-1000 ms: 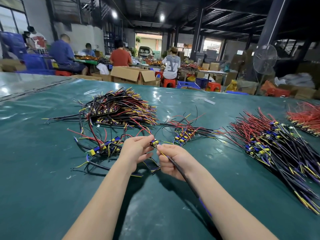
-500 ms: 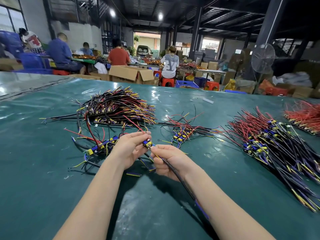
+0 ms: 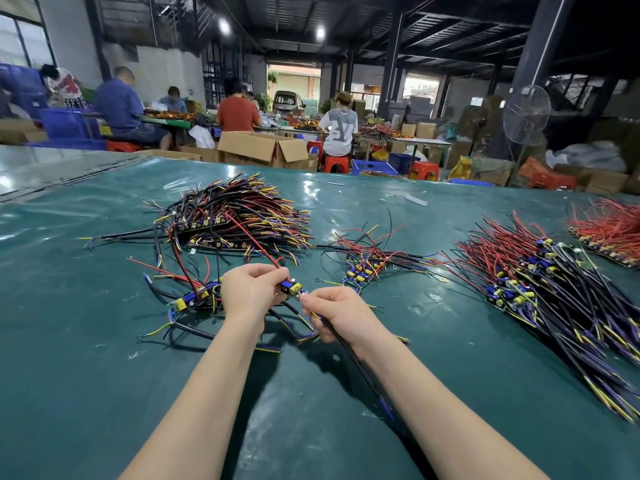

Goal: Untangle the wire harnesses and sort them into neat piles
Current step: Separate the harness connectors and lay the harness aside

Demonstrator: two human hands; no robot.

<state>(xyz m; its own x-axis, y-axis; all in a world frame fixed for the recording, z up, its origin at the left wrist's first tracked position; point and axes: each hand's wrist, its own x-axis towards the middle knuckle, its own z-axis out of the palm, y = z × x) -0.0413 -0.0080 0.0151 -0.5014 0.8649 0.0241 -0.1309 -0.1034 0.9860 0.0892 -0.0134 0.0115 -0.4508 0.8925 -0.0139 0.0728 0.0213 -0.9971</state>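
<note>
My left hand grips a small blue and yellow circuit board of one wire harness, with a red wire running up from it. My right hand pinches the black cable of the same harness just below the board; the cable trails back under my right forearm. Under my hands lies a tangled clump of harnesses. A large sorted pile sits behind it, a small pile to the right, and a long pile at the far right.
The green table cover stretches around the piles. A red-wired pile lies at the far right edge. Beyond the table stand cardboard boxes, stools, a fan and several seated people.
Both hands have stayed on the same harness and shifted slightly left and up in view. The board between my hands has turned a little.
</note>
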